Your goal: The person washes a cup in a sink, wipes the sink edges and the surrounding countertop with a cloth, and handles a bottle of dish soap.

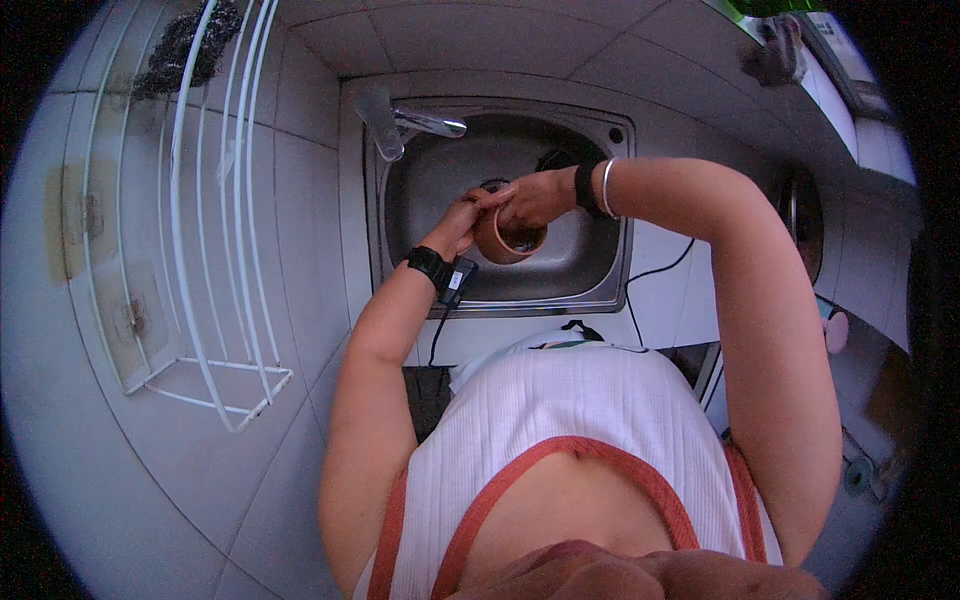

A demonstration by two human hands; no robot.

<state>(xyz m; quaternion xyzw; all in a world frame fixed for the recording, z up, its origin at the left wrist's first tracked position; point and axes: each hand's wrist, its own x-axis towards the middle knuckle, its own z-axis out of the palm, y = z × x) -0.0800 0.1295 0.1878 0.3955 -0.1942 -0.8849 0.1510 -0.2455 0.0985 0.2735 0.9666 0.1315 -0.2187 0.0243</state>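
Observation:
Over the sink basin (420, 180), my left hand (454, 225) holds an orange-brown cup or small pot (495, 246) by its left side. Its open mouth is tilted up towards me. The fingers of my right hand (538, 199) reach inside the rim, and whether they grip anything in there is hidden. Both hands meet at the rim's far side. Something dark, perhaps a drain fitting or a utensil (553, 160), shows behind my right wrist. A chrome tap (429, 122) juts over the basin from the back left corner.
A white wire rack (199, 382) hangs on the tiled left wall, with a dark mesh scrubber (196, 45) in its upper part. A small black box (463, 279) with a cable is by my left wrist. Another black cable (664, 270) crosses the white counter (667, 300) at right.

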